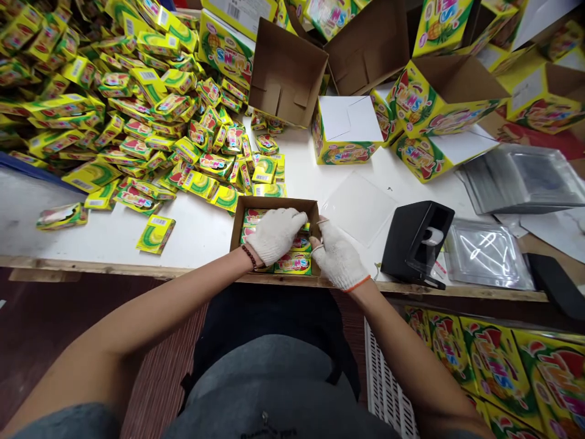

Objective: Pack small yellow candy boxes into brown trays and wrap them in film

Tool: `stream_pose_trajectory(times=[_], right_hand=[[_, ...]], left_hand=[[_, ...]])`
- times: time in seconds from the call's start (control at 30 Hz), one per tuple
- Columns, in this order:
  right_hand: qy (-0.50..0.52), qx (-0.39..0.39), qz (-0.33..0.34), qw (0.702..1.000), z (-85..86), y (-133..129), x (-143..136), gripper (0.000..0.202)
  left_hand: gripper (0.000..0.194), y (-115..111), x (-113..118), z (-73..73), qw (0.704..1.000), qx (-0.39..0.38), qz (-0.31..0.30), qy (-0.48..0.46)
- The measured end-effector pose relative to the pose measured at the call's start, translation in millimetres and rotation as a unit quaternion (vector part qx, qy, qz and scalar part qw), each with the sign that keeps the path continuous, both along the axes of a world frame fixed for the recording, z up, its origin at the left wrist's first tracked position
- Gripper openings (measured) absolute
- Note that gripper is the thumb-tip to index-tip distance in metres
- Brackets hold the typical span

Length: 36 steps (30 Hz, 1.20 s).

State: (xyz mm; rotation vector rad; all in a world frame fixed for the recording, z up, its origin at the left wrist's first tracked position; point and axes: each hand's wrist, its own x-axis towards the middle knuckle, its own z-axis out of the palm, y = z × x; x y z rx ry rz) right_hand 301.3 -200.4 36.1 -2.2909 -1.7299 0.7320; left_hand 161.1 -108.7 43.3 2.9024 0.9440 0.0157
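An open cardboard box (236,227) stands at the table's front edge, partly filled with small yellow-green packs (293,264) lying flat in rows. My left hand (278,235), in a white knit glove, reaches over the box, its fingers bent down toward the packs at the right inner side. What its fingertips touch is hard to make out. My right hand (337,253), gloved with bare fingertips, is at the box's right wall, thumb and fingers closed around that edge. A clear plastic sheet (359,207) lies just beyond my right hand.
A large heap of small packs (137,103) covers the left. Empty cartons (287,73) and a white-topped box (350,122) stand behind. To the right are a black dispenser (414,241) and stacked clear plastic sheets (525,177). A white crate (386,384) and filled boxes (498,360) sit below.
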Motion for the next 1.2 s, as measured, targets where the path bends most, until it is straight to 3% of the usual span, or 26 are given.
stream_pose_trajectory(times=[0.1,0.17,0.27,0.33,0.4,0.47,0.57,0.63,0.73,0.83,0.93,1.07,1.2], right_hand=[[-0.017,0.125,0.059,0.99,22.0,8,4,0.056],[-0.015,0.161,0.113,0.98,41.9,19,6,0.048],[-0.022,0.139,0.148,0.979,70.7,38,8,0.038],[-0.058,0.094,0.132,0.985,83.4,48,7,0.036],[-0.107,0.04,0.127,0.985,87.7,57,4,0.035],[-0.15,-0.007,0.135,0.979,84.3,65,-2,0.034],[-0.19,-0.05,0.132,0.972,73.0,76,-16,0.033],[-0.199,-0.071,0.137,0.968,67.0,82,-24,0.034],[-0.2,-0.09,0.153,0.963,63.3,87,-33,0.037],[-0.192,-0.094,0.157,0.964,61.5,91,-35,0.039],[-0.193,-0.097,0.174,0.961,57.8,95,-32,0.037],[-0.17,-0.071,0.192,0.964,52.2,95,-21,0.034],[-0.134,-0.046,0.147,0.979,50.9,89,-13,0.032]], left_hand=[[0.021,4,-12,22.3,0.999,-0.004,-0.022,-0.035],[0.021,9,-15,41.9,0.997,-0.009,-0.032,-0.065],[0.021,16,-18,65.4,0.994,0.003,0.044,-0.103],[0.021,18,-23,69.1,0.989,0.025,0.117,-0.091],[0.019,16,-29,60.5,0.99,0.016,0.138,-0.02],[0.018,12,-33,42.3,0.996,-0.015,0.064,0.058],[0.022,5,-35,10.1,0.994,-0.011,-0.063,0.094],[0.027,3,-36,-6.3,0.993,-0.006,-0.068,0.1],[0.029,3,-37,-18.5,0.991,-0.044,-0.046,0.118],[0.025,4,-40,-17.6,0.988,-0.073,-0.046,0.127],[0.024,3,-41,-6.7,0.989,-0.076,0.0,0.13],[0.025,6,-36,9.3,0.998,0.0,0.058,0.027],[0.043,14,-21,8.0,0.998,0.032,0.055,-0.028]])
